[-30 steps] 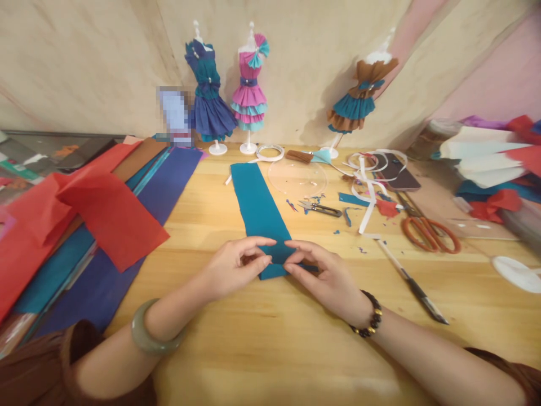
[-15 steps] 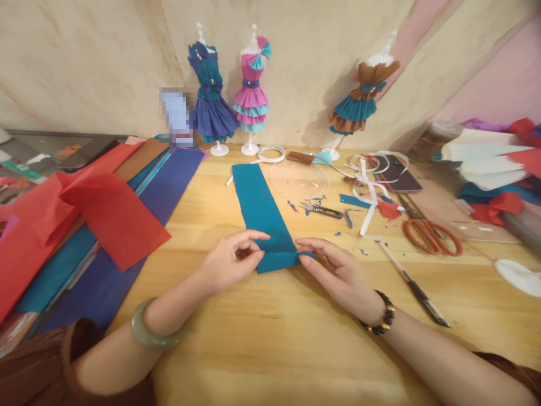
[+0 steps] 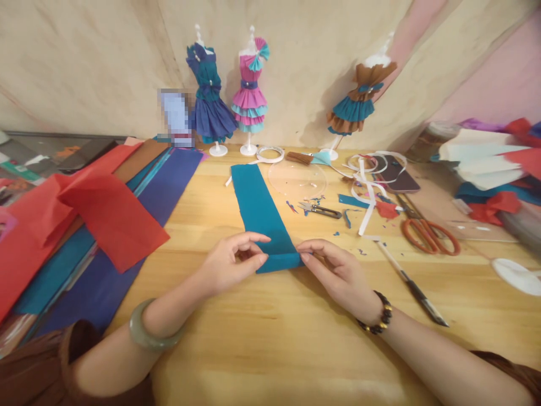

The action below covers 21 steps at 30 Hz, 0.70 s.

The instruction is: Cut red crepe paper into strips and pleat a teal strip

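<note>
A long strip of teal crepe paper (image 3: 260, 197) lies on the wooden table, its near end creased into a narrow fold. My left hand (image 3: 230, 259) pinches the left end of this fold between thumb and fingers. At the fold's right end, the thumb and forefinger of my right hand (image 3: 333, 270) are closed on the paper edge. A pair of thread snips (image 3: 321, 210) and small paper scraps lie just beyond my right hand. The far end of the strip rests flat near a roll of white tape (image 3: 270, 154).
Red paper (image 3: 122, 225) and blue sheets (image 3: 97, 293) are piled at left. Orange-handled scissors (image 3: 430, 235), a pen (image 3: 416, 290) and curled white ribbon (image 3: 367, 220) lie at right. Small dress forms in paper dresses, one pink (image 3: 250, 98), stand along the wall.
The fold at the strip's near end now stands more evenly, and my right fingers have closed further on its right end. My left hand stays nearly in place.
</note>
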Tool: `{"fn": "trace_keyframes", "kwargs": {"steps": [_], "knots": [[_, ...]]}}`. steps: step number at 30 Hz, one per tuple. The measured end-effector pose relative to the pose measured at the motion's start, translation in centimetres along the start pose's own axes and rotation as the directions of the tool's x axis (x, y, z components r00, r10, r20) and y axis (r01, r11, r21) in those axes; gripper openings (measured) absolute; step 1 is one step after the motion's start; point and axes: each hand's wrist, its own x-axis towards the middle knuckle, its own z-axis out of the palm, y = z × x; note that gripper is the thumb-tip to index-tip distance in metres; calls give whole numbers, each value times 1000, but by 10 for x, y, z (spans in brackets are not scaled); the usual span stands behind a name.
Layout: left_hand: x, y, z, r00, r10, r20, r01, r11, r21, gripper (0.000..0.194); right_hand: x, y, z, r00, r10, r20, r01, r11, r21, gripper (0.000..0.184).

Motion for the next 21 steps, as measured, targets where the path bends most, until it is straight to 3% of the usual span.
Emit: {"fn": "trace_keyframes", "kwargs": {"steps": [7, 13, 21], "knots": [[-1, 4, 6, 999, -34, 30, 34, 999, -7, 42, 1, 0, 6, 999, -24, 31, 23, 999, 31, 14], [-2, 3, 11, 1000, -7, 16, 7, 1000, 9, 34, -1, -1, 9, 997, -13, 73, 10, 999, 40, 17], [-1, 5, 9, 999, -45, 8, 45, 998, -39, 37, 0, -1, 4, 1000, -15, 21, 14, 1000, 25, 13]]}}
